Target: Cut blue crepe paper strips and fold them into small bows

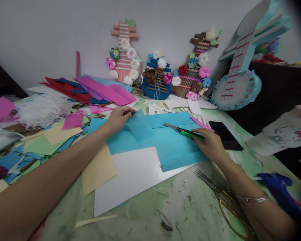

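Observation:
My left hand point(121, 117) is closed in a pinch on the corner of a small blue paper piece point(140, 126), lifted over a larger sheet of blue paper point(179, 150). In my right hand point(210, 144) is a green utility knife point(190, 133), its blade out and pointing left above the blue sheet. Beneath the sheet lies a white board point(130, 177). A cream paper piece point(99, 170) overlaps the board's left side, below my left forearm.
Gold-handled scissors point(223, 197) lie by my right forearm, near a black phone point(224, 135) and a white cup point(282, 132). Several decorated paper instruments point(157, 85) lean against the wall. Colored paper scraps point(43, 145) and white string point(43, 110) crowd the left.

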Available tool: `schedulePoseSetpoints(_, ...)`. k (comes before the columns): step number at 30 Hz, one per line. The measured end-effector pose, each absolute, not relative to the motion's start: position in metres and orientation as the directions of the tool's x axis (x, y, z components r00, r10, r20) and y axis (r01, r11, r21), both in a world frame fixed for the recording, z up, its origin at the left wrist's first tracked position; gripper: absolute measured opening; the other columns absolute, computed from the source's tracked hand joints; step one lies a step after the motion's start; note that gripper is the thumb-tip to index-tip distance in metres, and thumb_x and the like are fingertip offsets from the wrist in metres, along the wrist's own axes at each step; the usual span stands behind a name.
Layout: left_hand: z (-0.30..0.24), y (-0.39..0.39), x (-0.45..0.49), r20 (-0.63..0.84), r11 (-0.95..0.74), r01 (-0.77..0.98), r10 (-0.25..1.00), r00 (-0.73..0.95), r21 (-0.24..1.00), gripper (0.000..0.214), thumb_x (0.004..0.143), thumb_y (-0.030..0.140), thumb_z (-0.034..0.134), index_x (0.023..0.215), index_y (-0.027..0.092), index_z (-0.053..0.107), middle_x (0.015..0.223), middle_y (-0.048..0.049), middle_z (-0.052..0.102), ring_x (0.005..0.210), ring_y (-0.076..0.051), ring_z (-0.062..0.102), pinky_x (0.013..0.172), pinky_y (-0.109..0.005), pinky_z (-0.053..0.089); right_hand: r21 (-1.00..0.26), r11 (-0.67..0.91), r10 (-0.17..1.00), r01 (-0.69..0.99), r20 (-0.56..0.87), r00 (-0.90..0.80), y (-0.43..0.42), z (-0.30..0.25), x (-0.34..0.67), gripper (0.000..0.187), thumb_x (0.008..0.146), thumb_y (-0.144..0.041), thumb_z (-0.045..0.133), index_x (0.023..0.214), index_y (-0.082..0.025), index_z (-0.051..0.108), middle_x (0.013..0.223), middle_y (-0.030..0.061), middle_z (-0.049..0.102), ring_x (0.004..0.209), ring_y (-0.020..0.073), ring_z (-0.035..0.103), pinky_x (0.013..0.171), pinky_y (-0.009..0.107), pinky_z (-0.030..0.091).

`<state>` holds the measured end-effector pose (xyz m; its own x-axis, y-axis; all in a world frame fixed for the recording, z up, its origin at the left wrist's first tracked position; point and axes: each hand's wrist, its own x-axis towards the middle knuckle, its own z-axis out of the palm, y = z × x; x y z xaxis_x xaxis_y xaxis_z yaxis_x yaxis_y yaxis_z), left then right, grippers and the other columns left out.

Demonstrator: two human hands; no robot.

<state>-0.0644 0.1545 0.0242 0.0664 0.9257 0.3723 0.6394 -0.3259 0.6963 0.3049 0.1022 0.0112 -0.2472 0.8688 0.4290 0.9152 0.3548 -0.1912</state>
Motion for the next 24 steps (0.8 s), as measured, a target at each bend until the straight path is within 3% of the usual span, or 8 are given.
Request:
schedulePoseSetpoints(4,0.023,0.157,-0.071,0.391,-0.280,0.687,0.920,-0.006,0.670,0.029,0.078,0.024,0.052,0.101,0.016,0.069,0.083,-0.0043,0.070,0.074,-0.018,0.061,0.070,-0.027,0.046,-0.345,0.626,0.771,0.699,0.411,-0.487,0.088,0.023,0.286,0.020,0.088,-0.029,0.056,0.099,-0.018,0.068,0.105,0.0106,0.069,0.099,0.0235,0.064,0.089,0.039,0.049)
schedulePoseSetpoints(8,0.016,0.164,-0.088,0.407,-0.198,0.734,0.906,-0.115,0.650,0.028,0.076,0.023,0.052,0.098,0.018,0.068,0.086,-0.0050,0.070,0.078,-0.019,0.062,0.073,-0.029,0.047,-0.448,0.687,0.697,0.572,0.184,-0.693,0.070,0.034,0.269,0.029,0.083,-0.035,0.065,0.108,-0.020,0.066,0.107,0.0098,0.065,0.098,0.0212,0.063,0.085,0.035,0.050)
schedulePoseSetpoints(11,0.012,0.170,-0.103,0.398,-0.125,0.754,0.897,-0.193,0.645,0.028,0.076,0.023,0.050,0.098,0.018,0.067,0.089,-0.0049,0.070,0.082,-0.020,0.063,0.074,-0.029,0.049,-0.442,0.686,0.674,0.577,0.089,-0.733,0.060,0.040,0.261,0.037,0.079,-0.031,0.071,0.114,-0.021,0.064,0.109,0.0092,0.061,0.100,0.0212,0.060,0.086,0.034,0.049)
schedulePoseSetpoints(15,0.007,0.175,-0.120,0.346,-0.029,0.777,0.905,-0.246,0.628,0.036,0.081,0.025,0.046,0.113,0.017,0.061,0.094,-0.0070,0.070,0.069,-0.018,0.064,0.066,-0.030,0.050,-0.435,0.673,0.666,0.598,0.006,-0.746,0.055,0.045,0.255,0.020,0.081,-0.014,0.066,0.100,-0.019,0.066,0.098,0.0058,0.063,0.091,0.0183,0.061,0.080,0.030,0.047)
schedulePoseSetpoints(18,0.005,0.178,-0.128,0.317,0.009,0.822,0.920,-0.230,0.570,0.041,0.083,0.033,0.052,0.120,0.016,0.055,0.112,-0.0131,0.066,0.079,-0.022,0.065,0.070,-0.033,0.049,-0.434,0.687,0.635,0.582,-0.030,-0.772,0.054,0.047,0.254,0.012,0.079,-0.008,0.064,0.088,-0.017,0.066,0.088,0.0031,0.063,0.084,0.0166,0.059,0.073,0.027,0.045)
schedulePoseSetpoints(21,0.005,0.181,-0.137,0.247,0.034,0.877,0.954,-0.172,0.480,0.037,0.075,0.041,0.067,0.103,0.016,0.064,0.106,-0.0153,0.067,0.096,-0.032,0.062,0.078,-0.038,0.048,-0.455,0.694,0.612,0.557,-0.034,-0.790,0.054,0.047,0.255,0.012,0.077,-0.006,0.064,0.082,-0.017,0.065,0.085,0.0023,0.062,0.082,0.0158,0.058,0.071,0.026,0.044)
schedulePoseSetpoints(24,0.008,0.183,-0.147,0.118,0.037,0.911,0.989,-0.094,0.410,0.035,0.070,0.043,0.075,0.090,0.016,0.066,0.095,-0.0114,0.068,0.095,-0.031,0.063,0.080,-0.039,0.049,-0.469,0.690,0.604,0.551,-0.047,-0.796,0.052,0.048,0.256,0.017,0.075,-0.001,0.063,0.079,-0.018,0.065,0.085,0.0018,0.062,0.082,0.0153,0.058,0.072,0.025,0.044)
